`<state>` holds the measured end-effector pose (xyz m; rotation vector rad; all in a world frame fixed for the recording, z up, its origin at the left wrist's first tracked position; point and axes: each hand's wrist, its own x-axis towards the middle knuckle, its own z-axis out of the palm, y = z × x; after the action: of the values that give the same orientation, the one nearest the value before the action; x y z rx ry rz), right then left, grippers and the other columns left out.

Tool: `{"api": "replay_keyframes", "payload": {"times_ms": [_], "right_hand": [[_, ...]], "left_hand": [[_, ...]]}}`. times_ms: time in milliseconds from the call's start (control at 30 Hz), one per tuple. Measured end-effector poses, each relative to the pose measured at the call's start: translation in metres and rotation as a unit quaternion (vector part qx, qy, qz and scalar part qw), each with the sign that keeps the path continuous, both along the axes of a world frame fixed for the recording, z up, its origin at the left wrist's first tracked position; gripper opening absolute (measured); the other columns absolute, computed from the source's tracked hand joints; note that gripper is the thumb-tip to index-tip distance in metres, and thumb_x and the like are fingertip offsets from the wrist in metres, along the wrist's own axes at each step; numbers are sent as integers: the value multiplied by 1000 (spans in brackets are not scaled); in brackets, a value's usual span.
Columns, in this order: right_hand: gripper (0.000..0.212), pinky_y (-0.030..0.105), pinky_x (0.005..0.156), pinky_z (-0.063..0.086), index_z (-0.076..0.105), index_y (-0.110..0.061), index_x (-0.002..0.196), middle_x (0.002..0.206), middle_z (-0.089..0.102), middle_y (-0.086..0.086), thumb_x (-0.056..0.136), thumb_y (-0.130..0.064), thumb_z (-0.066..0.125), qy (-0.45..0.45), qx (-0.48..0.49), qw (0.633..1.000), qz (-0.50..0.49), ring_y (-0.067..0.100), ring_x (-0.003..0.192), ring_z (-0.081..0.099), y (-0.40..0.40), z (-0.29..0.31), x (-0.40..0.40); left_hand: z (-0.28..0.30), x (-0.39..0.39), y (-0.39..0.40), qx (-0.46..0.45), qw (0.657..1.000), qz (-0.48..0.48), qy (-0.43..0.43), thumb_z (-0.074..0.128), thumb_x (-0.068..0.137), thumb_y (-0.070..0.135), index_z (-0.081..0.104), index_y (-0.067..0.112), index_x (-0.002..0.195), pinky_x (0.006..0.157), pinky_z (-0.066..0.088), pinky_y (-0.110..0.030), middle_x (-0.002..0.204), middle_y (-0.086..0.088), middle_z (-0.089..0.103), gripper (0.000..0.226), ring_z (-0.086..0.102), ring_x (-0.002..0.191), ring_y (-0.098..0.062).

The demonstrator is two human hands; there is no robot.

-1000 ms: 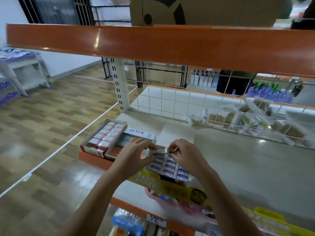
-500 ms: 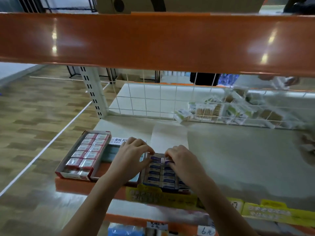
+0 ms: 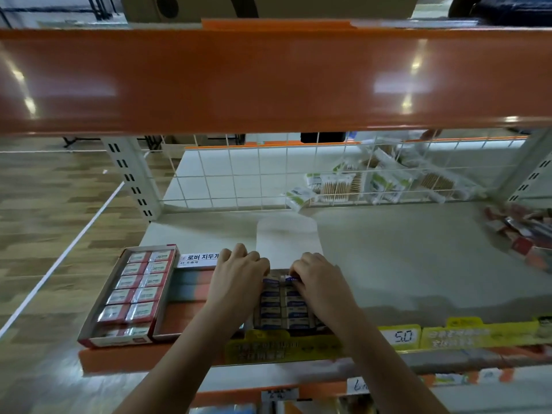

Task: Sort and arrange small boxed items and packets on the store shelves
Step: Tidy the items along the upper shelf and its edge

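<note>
Both hands [image 3: 280, 282] lower, packets [image 3: 282, 306] underneath

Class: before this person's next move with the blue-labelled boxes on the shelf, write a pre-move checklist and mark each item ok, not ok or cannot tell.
1. Both hands at the blue-labelled boxes: ok; left hand and right hand rest over the far end.
2. Boxes lie in neat rows: ok where visible.
3. Far-end box fully seated: cannot tell, fingers cover it.
4. Red tray beside them is filled and aligned: ok.
5. Free shelf space to the right: ok.
6. Loose red packets at far right sorted: not ok.
</note>
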<state>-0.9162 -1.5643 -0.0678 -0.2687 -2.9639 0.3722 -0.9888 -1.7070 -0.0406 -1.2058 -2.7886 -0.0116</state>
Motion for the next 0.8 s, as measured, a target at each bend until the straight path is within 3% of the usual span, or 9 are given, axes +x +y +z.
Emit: {"api": "replay_keyframes", "payload": {"times_ms": [500,800], "right_hand": [[10,40,90,38,53,-19,98,104,49,-3,96,-20,43,-11,20,999,-40,17,105,45,-8,-4,3],[12,37,85,36,54,-17,100,107,50,-1,94,-16,44,-23,36,997,-61,18,108,44,-15,0,3]], "left_hand": [[5,-2,8,-88,993,-45,62,45,94,20,57,17,105,91,28,-34,109,-2,55,16,41,111,-24],[8,-4,12,-114,991,-42,62,47,91,10,58,16,103,90,31,-33,108,-3,59,17,44,110,-24]]}}
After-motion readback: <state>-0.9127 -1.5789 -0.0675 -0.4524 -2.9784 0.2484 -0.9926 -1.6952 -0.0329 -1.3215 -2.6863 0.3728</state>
